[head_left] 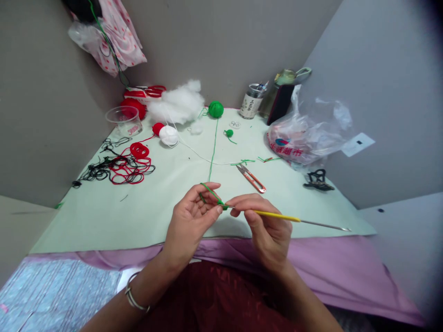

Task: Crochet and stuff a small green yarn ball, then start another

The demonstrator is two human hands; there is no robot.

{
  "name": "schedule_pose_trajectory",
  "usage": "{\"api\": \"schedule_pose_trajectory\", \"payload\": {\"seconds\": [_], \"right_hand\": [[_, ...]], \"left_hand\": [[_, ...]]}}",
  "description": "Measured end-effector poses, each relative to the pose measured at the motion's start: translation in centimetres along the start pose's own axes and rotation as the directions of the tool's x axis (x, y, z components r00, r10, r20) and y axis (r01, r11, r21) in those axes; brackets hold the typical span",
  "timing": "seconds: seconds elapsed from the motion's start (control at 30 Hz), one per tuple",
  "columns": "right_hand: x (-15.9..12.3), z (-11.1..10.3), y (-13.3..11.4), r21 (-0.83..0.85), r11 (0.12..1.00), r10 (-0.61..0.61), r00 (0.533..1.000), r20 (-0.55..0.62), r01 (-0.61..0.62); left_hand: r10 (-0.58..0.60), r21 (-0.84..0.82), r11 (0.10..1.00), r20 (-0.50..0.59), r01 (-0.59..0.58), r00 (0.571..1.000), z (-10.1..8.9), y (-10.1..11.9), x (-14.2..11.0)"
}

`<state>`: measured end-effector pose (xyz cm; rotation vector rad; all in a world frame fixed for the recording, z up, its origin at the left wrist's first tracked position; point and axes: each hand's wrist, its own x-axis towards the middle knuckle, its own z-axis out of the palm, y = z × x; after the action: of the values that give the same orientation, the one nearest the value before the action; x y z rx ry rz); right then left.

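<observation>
My left hand [194, 214] pinches a small green crochet piece [223, 205], with green yarn [213, 147] looped over its forefinger. That strand runs up the table to a green yarn ball [216, 109]. My right hand [265, 221] grips a crochet hook [297, 219] with a yellow handle; its tip meets the green piece between the two hands, and its metal end points right. Both hands hover over the near edge of the pale green mat [166, 184].
Orange thread snips [252, 178] lie just beyond the hands. Tangled red and black yarn [121, 166] lies at left, white stuffing [178, 103] and a plastic cup [124, 121] behind. A plastic bag [304, 133], a jar [252, 101] and a black clip [317, 180] sit at right.
</observation>
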<state>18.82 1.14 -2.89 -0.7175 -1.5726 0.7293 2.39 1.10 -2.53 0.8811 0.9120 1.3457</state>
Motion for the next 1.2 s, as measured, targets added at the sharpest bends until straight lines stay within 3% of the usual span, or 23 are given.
{"api": "schedule_pose_trajectory", "payload": {"seconds": [0.37,0.6,0.83,1.03,1.2], "right_hand": [[-0.1,-0.1,-0.2,-0.074,0.996,-0.050,0.998,0.037,0.053],[0.3,-0.3,-0.4,-0.141,0.986,-0.079,0.995,0.060,0.087],[0.1,-0.2,-0.6,-0.290,0.930,-0.185,0.969,0.164,0.226],[0.1,0.2,-0.3,-0.089,0.994,-0.060,0.998,0.009,0.061],[0.4,1.1,0.0,0.066,0.998,-0.002,0.996,-0.092,0.008]], "left_hand": [[-0.008,-0.011,1.000,0.028,0.008,1.000,0.1,0.1,0.2],[0.008,0.088,0.996,-0.007,-0.007,1.000,0.4,0.5,0.1],[-0.001,0.148,0.989,-0.024,0.005,1.000,0.5,0.8,0.0],[-0.071,-0.057,0.996,0.029,0.073,0.997,0.6,0.2,-0.1],[-0.076,-0.152,0.985,0.029,0.080,0.997,0.5,0.2,-0.1]]}}
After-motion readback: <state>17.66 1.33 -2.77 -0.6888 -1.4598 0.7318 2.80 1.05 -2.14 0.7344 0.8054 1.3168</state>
